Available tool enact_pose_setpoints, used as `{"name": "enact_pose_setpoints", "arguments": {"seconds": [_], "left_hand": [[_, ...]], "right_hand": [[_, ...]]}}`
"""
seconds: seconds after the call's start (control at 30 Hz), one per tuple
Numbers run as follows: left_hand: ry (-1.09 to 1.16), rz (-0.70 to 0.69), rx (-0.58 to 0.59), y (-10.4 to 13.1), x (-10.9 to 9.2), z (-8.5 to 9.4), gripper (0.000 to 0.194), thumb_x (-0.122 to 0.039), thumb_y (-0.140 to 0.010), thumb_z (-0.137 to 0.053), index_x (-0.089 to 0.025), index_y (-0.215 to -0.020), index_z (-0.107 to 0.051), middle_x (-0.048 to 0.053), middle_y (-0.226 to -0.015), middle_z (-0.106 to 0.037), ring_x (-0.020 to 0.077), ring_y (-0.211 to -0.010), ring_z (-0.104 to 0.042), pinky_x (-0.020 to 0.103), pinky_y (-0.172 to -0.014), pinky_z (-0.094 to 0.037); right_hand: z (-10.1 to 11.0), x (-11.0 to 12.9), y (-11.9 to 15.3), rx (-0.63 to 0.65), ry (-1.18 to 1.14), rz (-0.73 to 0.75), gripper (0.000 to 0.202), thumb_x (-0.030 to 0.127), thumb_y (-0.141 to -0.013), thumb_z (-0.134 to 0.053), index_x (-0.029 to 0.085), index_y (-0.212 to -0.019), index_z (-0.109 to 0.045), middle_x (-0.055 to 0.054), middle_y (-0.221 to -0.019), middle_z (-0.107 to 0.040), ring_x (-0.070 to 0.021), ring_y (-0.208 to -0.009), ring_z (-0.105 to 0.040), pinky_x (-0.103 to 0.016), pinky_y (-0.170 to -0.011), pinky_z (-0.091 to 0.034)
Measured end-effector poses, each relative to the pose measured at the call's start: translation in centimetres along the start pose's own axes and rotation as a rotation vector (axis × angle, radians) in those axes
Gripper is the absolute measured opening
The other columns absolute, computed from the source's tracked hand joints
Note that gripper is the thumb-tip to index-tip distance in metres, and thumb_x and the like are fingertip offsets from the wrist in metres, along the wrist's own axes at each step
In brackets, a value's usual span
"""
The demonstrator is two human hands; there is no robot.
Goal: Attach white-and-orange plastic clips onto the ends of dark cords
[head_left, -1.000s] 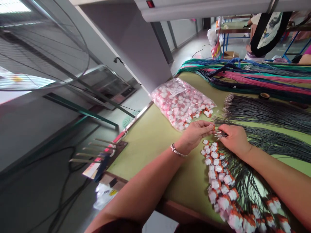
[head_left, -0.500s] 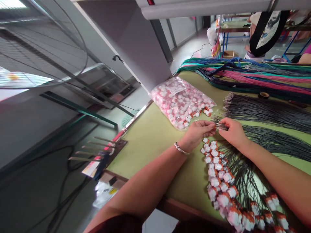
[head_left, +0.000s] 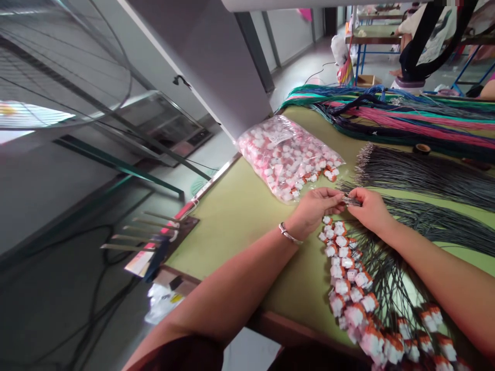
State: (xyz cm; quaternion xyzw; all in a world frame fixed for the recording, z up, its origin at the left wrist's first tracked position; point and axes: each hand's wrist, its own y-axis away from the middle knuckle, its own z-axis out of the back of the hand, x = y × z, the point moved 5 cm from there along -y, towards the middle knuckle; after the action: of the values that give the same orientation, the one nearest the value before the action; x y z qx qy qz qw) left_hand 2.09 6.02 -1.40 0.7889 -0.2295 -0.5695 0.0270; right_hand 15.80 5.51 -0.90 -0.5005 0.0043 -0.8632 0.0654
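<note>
My left hand, with a bracelet on its wrist, pinches a small piece mostly hidden by the fingertips; a bit of orange showed there earlier. Touching close beside it, my right hand is closed on thin dark wires with metal tips. Below both hands, white and orange connectors with dark wires lie in a curved row on the green table. Beyond my left hand sits a clear bag full of similar connectors, some loose at its mouth.
Bundles of black wires lie at the right, with a tape roll near them. Coloured cables cross the far table edge. A metal-pronged rack stands at the left edge. A person sits in the background.
The camera view has shifted slightly. Both hands stay together in nearly the same place, and the orange at my left fingertips is now mostly hidden.
</note>
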Motion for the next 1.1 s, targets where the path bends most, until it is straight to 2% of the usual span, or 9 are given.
{"name": "enact_pose_setpoints", "arguments": {"seconds": [0.27,0.4,0.5,0.57,0.63,0.7,0.73,0.9,1.1], "left_hand": [[-0.281,-0.056,0.046,0.2,0.0,-0.4,0.013,-0.024,-0.072,-0.072,-0.012,-0.072,-0.068,-0.002,-0.048,-0.056,0.0054,-0.039,-0.045,0.018,-0.041,-0.035],[-0.684,-0.138,0.436,2.1,-0.4,-2.8,0.005,-0.018,-0.068,-0.072,-0.016,-0.072,-0.074,0.002,-0.064,-0.067,0.0097,-0.052,-0.056,0.022,-0.052,-0.044],[-0.839,-0.292,0.643,3.4,-1.4,-3.8,0.011,-0.018,-0.075,-0.065,-0.02,-0.078,-0.076,0.006,-0.08,-0.071,0.0145,-0.069,-0.062,0.025,-0.066,-0.048],[-0.938,-0.411,0.456,2.9,-3.0,-2.5,0.018,-0.018,-0.082,-0.058,-0.021,-0.079,-0.075,0.007,-0.082,-0.07,0.0172,-0.076,-0.062,0.028,-0.074,-0.048],[-1.101,-0.495,0.08,2.1,-5.0,0.2,0.023,-0.016,-0.084,-0.053,-0.019,-0.076,-0.074,0.01,-0.081,-0.068,0.0203,-0.08,-0.06,0.031,-0.078,-0.046],[-1.31,-0.478,-0.225,1.7,-6.4,2.7,0.025,-0.007,-0.08,-0.051,-0.017,-0.072,-0.072,0.012,-0.08,-0.063,0.0232,-0.082,-0.058,0.034,-0.079,-0.043],[-1.418,-0.448,-0.29,1.5,-6.7,3.5,0.025,-0.004,-0.077,-0.05,-0.016,-0.071,-0.071,0.013,-0.079,-0.061,0.0243,-0.083,-0.057,0.034,-0.079,-0.043],[-1.818,-0.276,-0.279,0.8,-6.4,4.4,0.029,-0.003,-0.077,-0.044,-0.013,-0.084,-0.071,0.016,-0.087,-0.06,0.0254,-0.082,-0.058,0.033,-0.07,-0.043],[-1.98,-0.154,-0.276,0.6,-6.4,3.5,0.034,-0.003,-0.078,-0.04,-0.01,-0.093,-0.071,0.019,-0.096,-0.061,0.0276,-0.088,-0.06,0.034,-0.072,-0.046]], "right_hand": [[1.0,0.5,-0.2,-0.053,-0.1,0.02,0.011,0.03,-0.064,-0.058,0.019,-0.062,-0.055,0.004,-0.051,-0.05,-0.01,-0.049,-0.04,-0.024,-0.05,-0.031],[2.4,-0.3,-0.6,-0.176,-0.285,-0.076,0.025,0.041,-0.07,-0.064,0.018,-0.064,-0.058,0.002,-0.054,-0.054,-0.0108,-0.049,-0.046,-0.025,-0.05,-0.035],[2.1,-0.7,-0.8,-0.101,-0.367,-0.121,0.028,0.045,-0.068,-0.068,0.017,-0.067,-0.062,0.001,-0.058,-0.057,-0.0103,-0.048,-0.047,-0.024,-0.048,-0.036],[1.7,-0.8,-0.8,-0.038,-0.39,-0.121,0.028,0.044,-0.067,-0.067,0.017,-0.069,-0.063,0.001,-0.059,-0.057,-0.01,-0.048,-0.046,-0.024,-0.047,-0.035],[1.6,-0.8,-0.7,-0.039,-0.395,-0.12,0.025,0.042,-0.067,-0.066,0.017,-0.07,-0.063,0.002,-0.057,-0.056,-0.0094,-0.048,-0.043,-0.024,-0.046,-0.032],[1.6,-0.8,-0.7,-0.062,-0.377,-0.112,0.022,0.038,-0.066,-0.065,0.017,-0.069,-0.062,0.003,-0.055,-0.052,-0.0087,-0.048,-0.039,-0.024,-0.047,-0.029],[1.6,-0.7,-0.7,-0.074,-0.368,-0.106,0.021,0.037,-0.065,-0.064,0.017,-0.069,-0.062,0.004,-0.054,-0.051,-0.0086,-0.048,-0.038,-0.024,-0.047,-0.028],[1.3,-0.3,-0.5,-0.064,-0.336,-0.116,0.017,0.034,-0.061,-0.06,0.017,-0.063,-0.057,0.004,-0.056,-0.046,-0.009,-0.053,-0.037,-0.024,-0.05,-0.027],[1.2,0.0,-0.5,-0.068,-0.29,-0.084,0.015,0.032,-0.059,-0.057,0.019,-0.055,-0.049,0.005,-0.052,-0.04,-0.009,-0.053,-0.033,-0.024,-0.051,-0.024]]}}
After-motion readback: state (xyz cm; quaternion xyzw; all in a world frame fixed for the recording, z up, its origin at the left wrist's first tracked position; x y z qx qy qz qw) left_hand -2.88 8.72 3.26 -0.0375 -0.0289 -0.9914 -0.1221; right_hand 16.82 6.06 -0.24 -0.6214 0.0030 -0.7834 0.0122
